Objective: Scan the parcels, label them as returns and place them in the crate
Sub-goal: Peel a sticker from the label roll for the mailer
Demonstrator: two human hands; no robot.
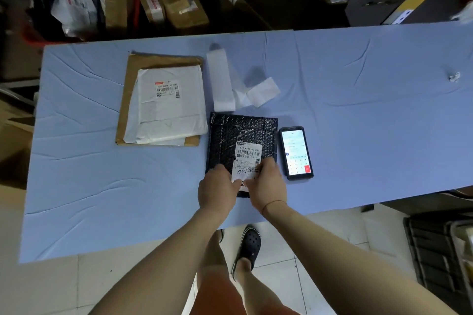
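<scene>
A black bubble-wrap mailer parcel (236, 140) lies flat near the middle of the table covered in a wrinkled pale blue cloth (358, 110), toward the near edge, with a white printed shipping label (248, 155) on its near right part. Both hands rest on the parcel's near end: the left hand (217, 189) sits at 7 o'clock of the label with its fingers curled down onto the label's lower left edge, and the right hand (267, 184) sits at 5 o'clock of it, fingers bent over the lower right edge; a small white sticker (243, 181) shows between them, though whether the fingertips pinch it or press it flat I cannot tell. Just beside the parcel at 3 o'clock lies a black handheld phone-like scanner (296, 153), screen lit and facing up. At 10 o'clock, apart from it, a white plastic mailer with a barcode label (167, 105) is stacked on a flat brown paper envelope (128, 100). At 12 o'clock a curled strip of white label backing paper (230, 82) trails across the cloth.
</scene>
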